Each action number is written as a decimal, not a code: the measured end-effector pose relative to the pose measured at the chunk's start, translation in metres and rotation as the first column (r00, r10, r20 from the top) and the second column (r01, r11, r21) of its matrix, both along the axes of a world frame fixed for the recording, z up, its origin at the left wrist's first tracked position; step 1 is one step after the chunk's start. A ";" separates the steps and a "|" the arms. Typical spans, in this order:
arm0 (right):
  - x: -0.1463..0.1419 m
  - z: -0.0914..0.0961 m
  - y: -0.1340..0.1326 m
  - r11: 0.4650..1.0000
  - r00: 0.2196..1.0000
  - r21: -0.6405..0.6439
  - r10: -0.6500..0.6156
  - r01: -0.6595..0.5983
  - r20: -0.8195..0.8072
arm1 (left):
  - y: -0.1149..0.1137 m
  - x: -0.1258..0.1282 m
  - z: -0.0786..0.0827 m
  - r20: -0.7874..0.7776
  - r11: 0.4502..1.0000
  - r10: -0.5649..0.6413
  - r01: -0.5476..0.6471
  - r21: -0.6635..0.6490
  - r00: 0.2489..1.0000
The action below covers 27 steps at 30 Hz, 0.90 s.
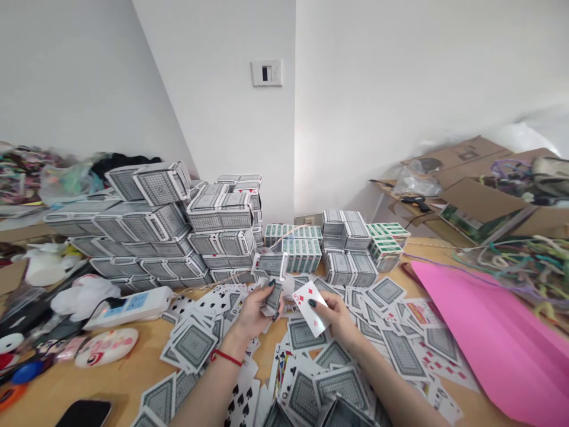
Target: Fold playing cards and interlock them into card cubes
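Note:
My left hand [249, 313], with a red string on its wrist, is closed on a folded playing card [274, 292] with a grey patterned back. Between the thumb and fingers of my right hand [341, 320] is a five of diamonds [306, 305], face up and tilted. The two hands are apart, just above a spread of loose cards, some face down [194, 344] and some face up [243, 398]. A small box shape made of cards [270, 265] stands right behind my left hand. Near my body lie dark folded card pieces [344, 412], partly cut off.
Stacked card-built blocks [153, 222] rise at the back left, with smaller stacks [349, 264] and green boxes [301, 255] farther right. A white power strip [140, 305], a phone [84, 413], pink sheet [484, 332] and cardboard box [489, 207] lie around.

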State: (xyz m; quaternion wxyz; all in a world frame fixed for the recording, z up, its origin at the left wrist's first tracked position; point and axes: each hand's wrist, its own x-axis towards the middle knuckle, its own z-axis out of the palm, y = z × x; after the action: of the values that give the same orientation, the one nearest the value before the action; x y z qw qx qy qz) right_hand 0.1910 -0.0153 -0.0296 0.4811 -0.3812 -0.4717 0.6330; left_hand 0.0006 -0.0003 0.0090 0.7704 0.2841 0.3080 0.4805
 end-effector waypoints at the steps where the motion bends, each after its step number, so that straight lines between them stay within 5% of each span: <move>1: 0.000 0.000 0.000 1.000 1.000 -0.001 0.000 0.000 -0.008 | -0.001 -0.002 0.002 0.052 0.999 -0.046 0.045 0.012 0.998; 10: 0.001 0.002 0.000 1.000 1.000 -0.022 0.015 -0.015 -0.013 | -0.006 -0.007 0.012 0.205 0.997 -0.077 0.076 0.014 0.976; 15: -0.002 0.006 -0.002 1.000 1.000 0.023 -0.004 0.005 -0.017 | -0.005 -0.003 0.008 0.095 0.999 -0.035 0.032 0.028 0.995; 21: -0.010 0.010 -0.007 0.998 0.997 0.057 -0.007 0.011 -0.073 | 0.002 0.007 -0.009 -0.131 0.967 0.252 -0.252 0.017 0.959; 27: -0.011 0.013 -0.010 0.998 0.996 0.069 0.010 -0.005 -0.084 | 0.002 0.010 -0.008 -0.153 0.965 0.262 -0.262 0.016 0.953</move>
State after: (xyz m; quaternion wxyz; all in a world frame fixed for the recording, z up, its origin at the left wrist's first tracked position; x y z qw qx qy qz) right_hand 0.1800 -0.0249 -0.0168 0.5109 -0.3358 -0.4738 0.6338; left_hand 0.0102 0.0015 0.0010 0.6745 0.2752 0.4026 0.5543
